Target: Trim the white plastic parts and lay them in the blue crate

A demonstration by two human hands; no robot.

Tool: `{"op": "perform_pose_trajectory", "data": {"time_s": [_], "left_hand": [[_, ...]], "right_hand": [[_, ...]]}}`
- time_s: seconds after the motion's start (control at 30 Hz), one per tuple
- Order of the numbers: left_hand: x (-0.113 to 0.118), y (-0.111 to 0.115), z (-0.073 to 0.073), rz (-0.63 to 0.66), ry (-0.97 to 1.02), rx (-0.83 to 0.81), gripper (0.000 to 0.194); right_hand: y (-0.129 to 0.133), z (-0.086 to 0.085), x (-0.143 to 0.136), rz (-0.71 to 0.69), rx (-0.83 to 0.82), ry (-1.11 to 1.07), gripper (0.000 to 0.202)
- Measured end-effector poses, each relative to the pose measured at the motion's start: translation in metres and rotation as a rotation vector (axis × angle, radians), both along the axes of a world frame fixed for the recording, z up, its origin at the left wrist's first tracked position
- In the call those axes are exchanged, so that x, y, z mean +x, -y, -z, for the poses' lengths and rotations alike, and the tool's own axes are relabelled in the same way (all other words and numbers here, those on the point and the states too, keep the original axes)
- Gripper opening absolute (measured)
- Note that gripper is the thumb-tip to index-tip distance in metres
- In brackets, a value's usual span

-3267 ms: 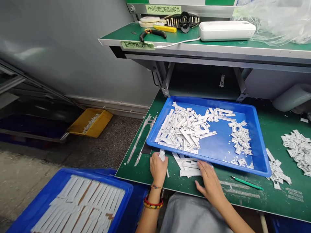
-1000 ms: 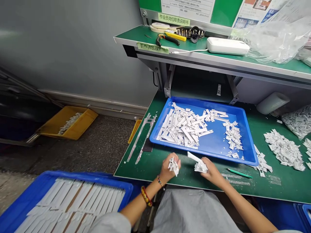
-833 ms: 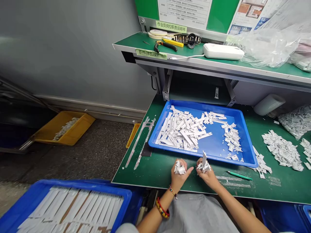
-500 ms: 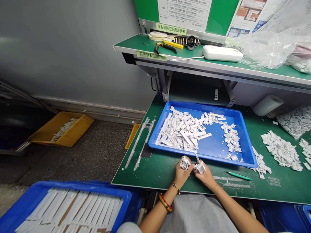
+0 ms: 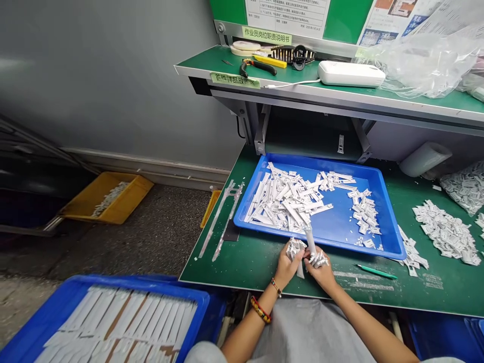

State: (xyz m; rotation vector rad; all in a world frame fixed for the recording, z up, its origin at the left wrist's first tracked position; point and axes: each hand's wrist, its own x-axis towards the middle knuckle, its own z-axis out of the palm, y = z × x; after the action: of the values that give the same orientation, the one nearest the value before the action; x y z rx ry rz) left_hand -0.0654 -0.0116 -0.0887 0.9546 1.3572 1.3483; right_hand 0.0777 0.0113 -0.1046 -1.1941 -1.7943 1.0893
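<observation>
My left hand [image 5: 286, 266] is closed around several small white parts [image 5: 295, 247]. Close beside it, my right hand [image 5: 321, 272] is closed on another bunch of white parts [image 5: 318, 259]. A longer white strip [image 5: 310, 242] stands up between the hands, and another white piece points down below them. Both hands are just in front of a blue tray [image 5: 280, 233]. Long white strips [image 5: 283, 194] lie heaped in the tray's left and middle, with small white pieces [image 5: 365, 212] at its right.
Piles of white parts [image 5: 446, 232] and a green pen [image 5: 376, 271] lie to the right. A shelf [image 5: 223, 63] above holds pliers [image 5: 257, 65] and a white device [image 5: 351, 74]. A blue bin [image 5: 206, 307] of white strips stands lower left, a yellow bin [image 5: 121, 206] beyond.
The white strip between my hands now stands more upright and shows more of its length. A piece now points down below the hands. The view has shifted slightly.
</observation>
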Motion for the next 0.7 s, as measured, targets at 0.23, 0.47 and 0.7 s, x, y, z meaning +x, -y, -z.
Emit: {"op": "perform_pose_trajectory", "data": {"time_s": [0.23, 0.47, 0.7], "left_hand": [[0.001, -0.001, 0.006, -0.024, 0.09, -0.041, 0.032], [-0.002, -0.003, -0.007, -0.146, 0.02, -0.035, 0.027], [0.017, 0.001, 0.006, -0.328, 0.088, -0.046, 0.047]], "right_hand": [[0.002, 0.0, 0.001, 0.038, -0.027, -0.016, 0.019], [0.005, -0.005, 0.005, -0.11, 0.009, 0.019, 0.031], [0.003, 0.005, -0.006, -0.222, 0.079, 0.085, 0.019]]}}
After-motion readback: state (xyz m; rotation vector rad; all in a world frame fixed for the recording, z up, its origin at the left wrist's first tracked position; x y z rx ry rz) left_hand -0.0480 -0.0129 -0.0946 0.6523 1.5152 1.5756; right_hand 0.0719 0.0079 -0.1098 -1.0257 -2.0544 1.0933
